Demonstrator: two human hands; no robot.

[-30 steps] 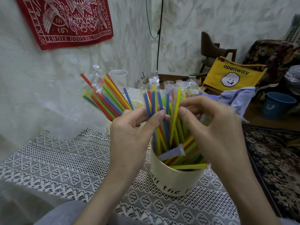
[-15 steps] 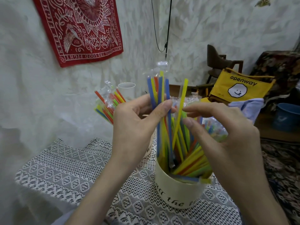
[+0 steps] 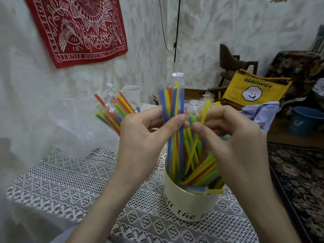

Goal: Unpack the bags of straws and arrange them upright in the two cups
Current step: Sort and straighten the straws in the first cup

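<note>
From the head camera, the left hand (image 3: 140,135) pinches a clear plastic bag of blue, yellow and orange straws (image 3: 172,109), held upright over the cream lettered cup (image 3: 189,204) on the white lace tablecloth (image 3: 70,181). The right hand (image 3: 233,137) pinches a single yellow straw (image 3: 204,112) beside it. The step looks like unpacking; next, the straw needs drawing free and standing in the cup, which already holds many leaning coloured straws. A second cup's bagged straws (image 3: 114,111) fan out behind, its body hidden.
</note>
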